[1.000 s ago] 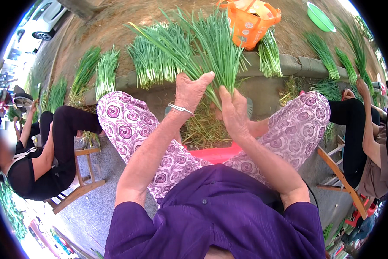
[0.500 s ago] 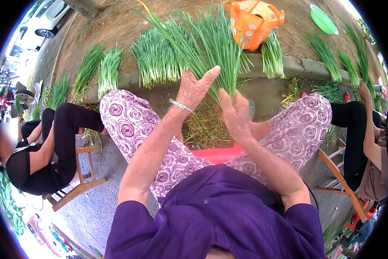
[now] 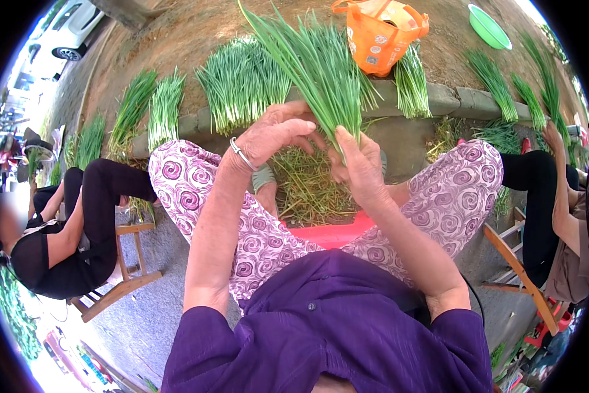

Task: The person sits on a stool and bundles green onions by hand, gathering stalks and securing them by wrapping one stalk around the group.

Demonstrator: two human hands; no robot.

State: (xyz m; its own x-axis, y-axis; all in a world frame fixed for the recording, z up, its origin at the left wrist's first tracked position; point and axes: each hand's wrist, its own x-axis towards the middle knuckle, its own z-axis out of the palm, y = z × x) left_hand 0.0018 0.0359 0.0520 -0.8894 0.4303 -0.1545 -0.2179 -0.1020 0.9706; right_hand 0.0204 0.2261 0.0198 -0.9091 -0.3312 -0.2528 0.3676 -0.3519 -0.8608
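I hold a bunch of long green chives [image 3: 320, 72] upright in front of me, leaves fanning away from me. My right hand [image 3: 356, 164] grips the bunch at its base. My left hand [image 3: 274, 134], with a thin bracelet at the wrist, rests against the lower stems with fingers bent over them. Between my knees lies a heap of green trimmings [image 3: 307, 187] above a pink seat edge [image 3: 330, 232].
Several chive bundles [image 3: 242, 82] lie along a stone kerb [image 3: 438, 98]. An orange bag [image 3: 379, 33] and a green basin [image 3: 490, 26] sit on the dirt behind. A seated person [image 3: 58, 229] is at my left, another person [image 3: 556, 190] at my right.
The chive bunch has tilted and risen a little toward the left. My left hand has slid down from the upright stems and curled over the bunch's base, closer to my right hand.
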